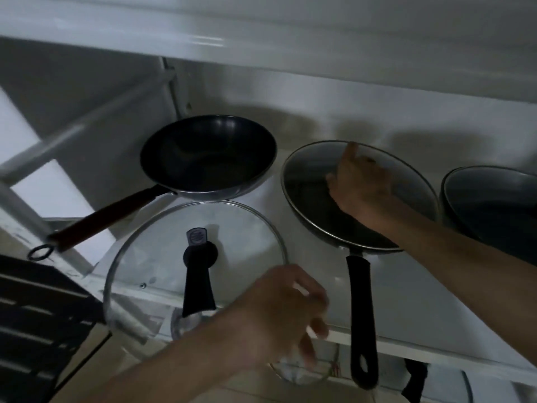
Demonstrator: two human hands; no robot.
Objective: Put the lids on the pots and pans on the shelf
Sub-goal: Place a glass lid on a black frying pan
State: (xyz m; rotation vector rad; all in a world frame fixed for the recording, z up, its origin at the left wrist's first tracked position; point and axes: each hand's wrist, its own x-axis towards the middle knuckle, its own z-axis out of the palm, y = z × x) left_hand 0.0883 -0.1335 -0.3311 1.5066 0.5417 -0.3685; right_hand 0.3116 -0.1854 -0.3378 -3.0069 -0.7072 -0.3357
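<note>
A large glass lid (162, 257) with a black knob handle hangs tilted over the shelf's front edge. My left hand (284, 312) grips its lower right rim, fingers blurred. Behind it, an uncovered black wok (209, 155) with a brown handle sits on the white shelf (436, 286). To the right, a black frying pan (361, 301) carries a smaller glass lid (308, 175). My right hand (360, 181) lies on that lid's middle, palm down. It hides the knob.
Another dark pan (494, 199) stands at the far right of the shelf, cut off by the frame. An upper shelf board (261, 39) hangs close overhead. White frame bars (72, 135) cross on the left. A black slatted object (37, 315) sits at lower left.
</note>
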